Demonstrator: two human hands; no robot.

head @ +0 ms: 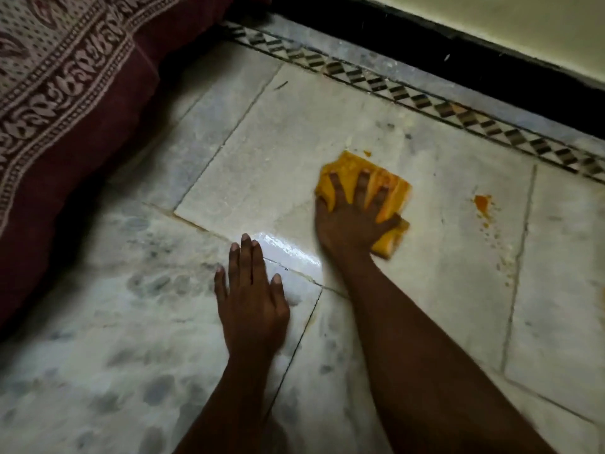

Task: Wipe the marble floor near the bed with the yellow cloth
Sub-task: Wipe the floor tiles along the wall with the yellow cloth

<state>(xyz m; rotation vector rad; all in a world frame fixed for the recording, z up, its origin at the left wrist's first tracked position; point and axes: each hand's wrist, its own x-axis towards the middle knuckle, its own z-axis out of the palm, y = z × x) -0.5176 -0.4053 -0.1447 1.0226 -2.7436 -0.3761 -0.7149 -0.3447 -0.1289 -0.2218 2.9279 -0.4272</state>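
One yellow cloth [366, 198] on marble floor [294, 132], pressed under spread right hand [352, 217]; one left hand [252, 296] flat nearer the bed [65, 93], holding nothing; one orange stain [483, 203] right of cloth.

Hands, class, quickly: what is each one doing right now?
Left hand: open, flat on the marble floor.
Right hand: open, fingers spread, pressing the yellow cloth.

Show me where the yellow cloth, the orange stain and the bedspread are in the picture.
yellow cloth [397, 191]: head view, on its right part beside the fingers.
orange stain [482, 202]: head view, on the largest blot on the marble.
bedspread [65, 103]: head view, on its patterned border at the left.
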